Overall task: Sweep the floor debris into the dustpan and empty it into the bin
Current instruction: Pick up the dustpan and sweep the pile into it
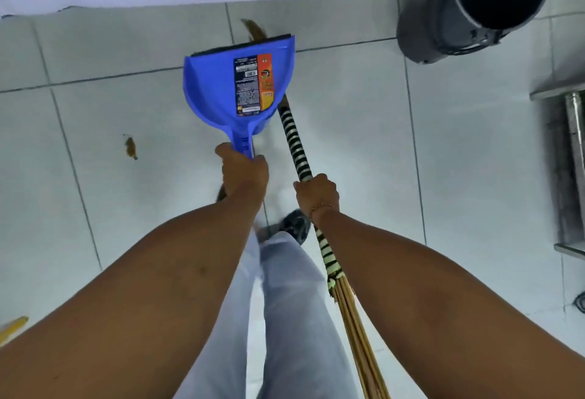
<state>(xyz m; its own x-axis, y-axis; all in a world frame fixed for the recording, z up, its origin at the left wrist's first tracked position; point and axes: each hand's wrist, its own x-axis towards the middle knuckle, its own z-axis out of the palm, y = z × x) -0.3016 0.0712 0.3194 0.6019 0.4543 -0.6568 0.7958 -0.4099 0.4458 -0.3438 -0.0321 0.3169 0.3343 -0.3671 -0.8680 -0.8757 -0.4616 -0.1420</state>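
The left hand is clasping, fingers curled tight, the handle of the blue dustpan, while the right hand is gripping the striped broom just right of it, with brown debris lying left and the grey bin standing upper right of the dustpan.

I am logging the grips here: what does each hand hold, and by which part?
Left hand grips the blue plastic dustpan by its handle; right hand grips the striped-handled straw broom mid-handle.
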